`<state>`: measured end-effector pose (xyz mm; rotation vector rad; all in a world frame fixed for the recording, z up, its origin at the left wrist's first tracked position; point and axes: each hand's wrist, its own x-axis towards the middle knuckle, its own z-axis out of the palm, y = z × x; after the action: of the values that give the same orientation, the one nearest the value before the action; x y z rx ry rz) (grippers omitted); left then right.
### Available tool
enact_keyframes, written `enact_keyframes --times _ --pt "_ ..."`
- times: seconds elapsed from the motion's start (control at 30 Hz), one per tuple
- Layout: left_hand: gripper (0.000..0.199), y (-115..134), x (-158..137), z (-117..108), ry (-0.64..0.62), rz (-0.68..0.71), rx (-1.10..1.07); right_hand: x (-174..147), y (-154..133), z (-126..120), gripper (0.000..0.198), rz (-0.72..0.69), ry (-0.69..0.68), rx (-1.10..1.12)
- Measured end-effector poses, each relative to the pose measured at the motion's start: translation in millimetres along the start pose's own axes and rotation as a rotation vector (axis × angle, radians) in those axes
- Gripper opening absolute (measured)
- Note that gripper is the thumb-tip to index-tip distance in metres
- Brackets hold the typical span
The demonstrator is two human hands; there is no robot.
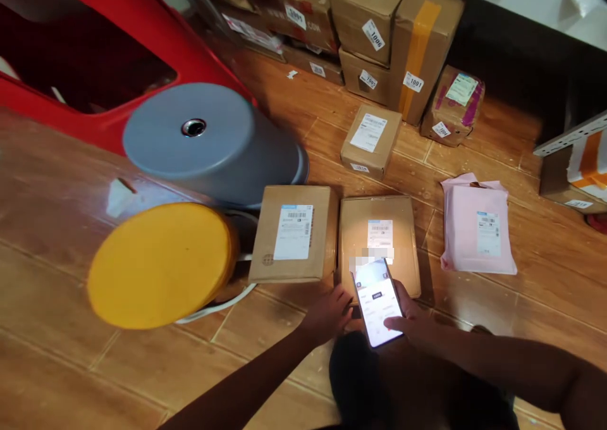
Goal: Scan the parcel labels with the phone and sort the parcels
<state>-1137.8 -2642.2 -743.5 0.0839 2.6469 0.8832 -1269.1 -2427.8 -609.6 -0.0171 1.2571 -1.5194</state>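
A lit smartphone (379, 316) is gripped in my right hand (413, 319), with the thumb over the lower part of its screen. It is held above the near edge of a cardboard box (353, 221), and its light falls on that box's shipping label (380, 233). My left hand (327, 316) is by the same box's near left corner, fingers loosely bent and slightly apart, with nothing visible in them. Whether they touch the box is unclear. Left of it, a second labelled cardboard box (263, 234) stands close alongside. To the right lies a pink plastic parcel (462, 227).
A yellow round stool (161, 265) and a grey tapered stool (190, 126) are at left, with a red frame (199, 50) behind. A small carton (391, 133) lies farther ahead. Numbered boxes (360, 12) are stacked under a white shelf (535, 0). Dark legs (353, 373) show below.
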Motion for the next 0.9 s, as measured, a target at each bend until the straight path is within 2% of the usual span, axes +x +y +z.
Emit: enact_keyframes --times 0.1,0.2,0.37,0.5,0.73,0.9 --pt "0.01 -2.0 -7.8 -2.6 -0.037 0.043 0.017 9.0 8.0 13.4 0.072 -0.043 0.085 0.066" --pt "0.014 -4.3 -11.9 -1.4 -0.063 0.058 0.022 14.2 9.5 17.9 0.077 -0.04 0.081 0.093" --pt "0.019 -8.2 -10.8 3.5 -0.066 0.091 0.023 16.6 9.3 17.2 0.08 -0.071 0.0 0.062" --pt "0.015 -7.5 -10.6 1.6 -0.052 0.112 0.044 15.2 10.1 15.5 0.083 -0.087 0.037 0.058" --pt "0.019 -7.8 -13.4 5.8 -0.014 0.12 0.022 14.1 5.4 12.2 0.083 -0.068 0.047 0.081" --pt "0.02 -6.8 -13.6 5.8 -0.043 0.096 0.028 15.7 5.6 9.7 0.086 -0.069 0.057 0.082"
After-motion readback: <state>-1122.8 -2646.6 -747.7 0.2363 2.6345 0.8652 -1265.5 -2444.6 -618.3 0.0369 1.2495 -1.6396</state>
